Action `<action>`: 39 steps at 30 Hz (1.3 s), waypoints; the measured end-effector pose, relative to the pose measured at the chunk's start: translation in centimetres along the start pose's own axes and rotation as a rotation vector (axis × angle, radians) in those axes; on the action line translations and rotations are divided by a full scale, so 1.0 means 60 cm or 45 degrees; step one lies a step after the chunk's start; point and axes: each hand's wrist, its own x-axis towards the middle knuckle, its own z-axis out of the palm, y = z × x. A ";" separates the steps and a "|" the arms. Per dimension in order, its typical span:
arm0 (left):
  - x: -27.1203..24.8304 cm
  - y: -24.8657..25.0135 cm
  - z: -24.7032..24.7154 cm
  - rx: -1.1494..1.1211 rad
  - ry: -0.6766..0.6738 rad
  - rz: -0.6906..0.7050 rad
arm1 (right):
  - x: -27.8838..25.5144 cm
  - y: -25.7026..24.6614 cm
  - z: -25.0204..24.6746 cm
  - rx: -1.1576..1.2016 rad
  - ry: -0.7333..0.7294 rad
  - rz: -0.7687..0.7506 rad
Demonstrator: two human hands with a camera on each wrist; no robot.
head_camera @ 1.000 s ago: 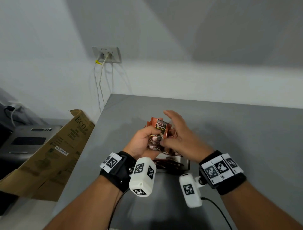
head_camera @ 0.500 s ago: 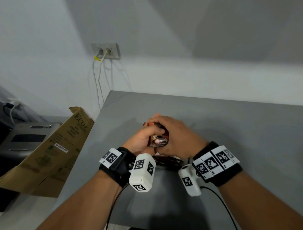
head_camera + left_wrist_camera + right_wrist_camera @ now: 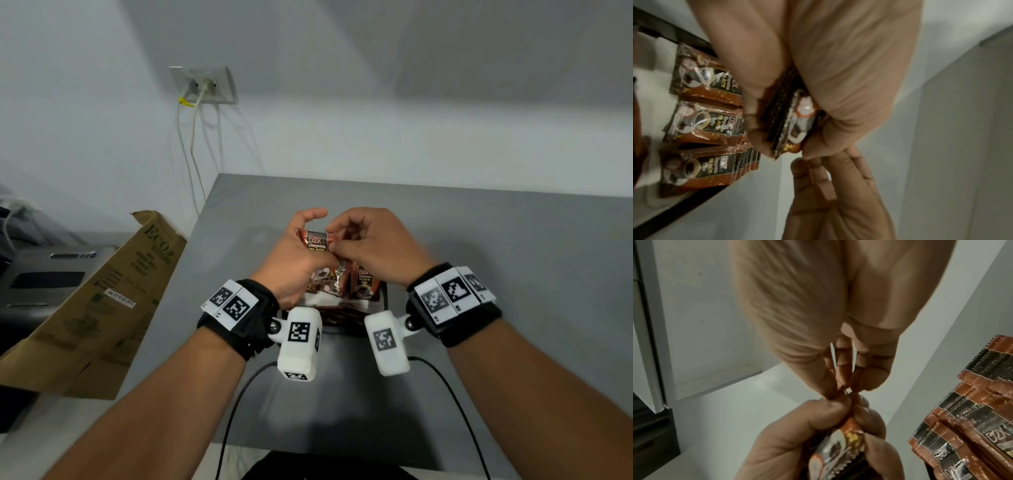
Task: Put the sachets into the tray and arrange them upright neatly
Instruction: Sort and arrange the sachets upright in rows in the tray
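Note:
My left hand (image 3: 301,250) grips a small stack of brown D2X coffee sachets (image 3: 317,242) above the tray. In the left wrist view the fingers (image 3: 756,97) and palm wrap the stack (image 3: 791,125). My right hand (image 3: 363,240) pinches the stack's top corner between thumb and fingertips (image 3: 846,391). The dark tray (image 3: 384,296) lies under both hands on the grey table (image 3: 496,260). It holds several sachets standing upright in rows (image 3: 363,284) (image 3: 705,126) (image 3: 972,418). Most of the tray is hidden by my hands and the wrist cameras.
A flattened cardboard box (image 3: 102,301) leans off the table's left edge, beside a grey machine (image 3: 44,274). A wall socket (image 3: 203,85) with cables sits behind. Black cables (image 3: 239,394) trail over the table's near edge.
Half a second ago my right hand cupped the stack low over the tray. Now it has drawn back and pinches only the stack's top corner, and the front sachet's label shows again.

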 end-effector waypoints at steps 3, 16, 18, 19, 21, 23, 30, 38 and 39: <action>0.002 0.000 0.003 0.055 0.001 0.006 | 0.000 -0.002 -0.006 -0.034 -0.008 0.002; 0.021 -0.025 -0.068 0.149 0.299 -0.056 | 0.002 0.088 -0.058 -0.432 0.104 0.174; 0.019 -0.035 -0.081 0.190 0.317 -0.087 | -0.007 0.122 -0.041 -0.502 0.021 0.230; 0.018 -0.040 -0.084 0.204 0.312 -0.105 | -0.012 0.136 -0.032 -0.508 -0.024 0.254; 0.013 -0.047 -0.085 0.215 0.299 -0.136 | -0.016 0.156 -0.017 -0.500 -0.078 0.275; 0.009 -0.053 -0.085 0.214 0.296 -0.152 | -0.017 0.166 -0.005 -0.520 -0.094 0.270; 0.001 -0.058 -0.087 0.251 0.281 -0.172 | -0.018 0.181 0.017 -0.717 0.019 0.198; -0.005 -0.062 -0.092 0.350 0.292 -0.172 | -0.021 0.141 0.035 -0.853 -0.225 -0.170; -0.006 -0.063 -0.091 0.359 0.291 -0.174 | -0.022 0.137 0.041 -0.926 -0.317 -0.193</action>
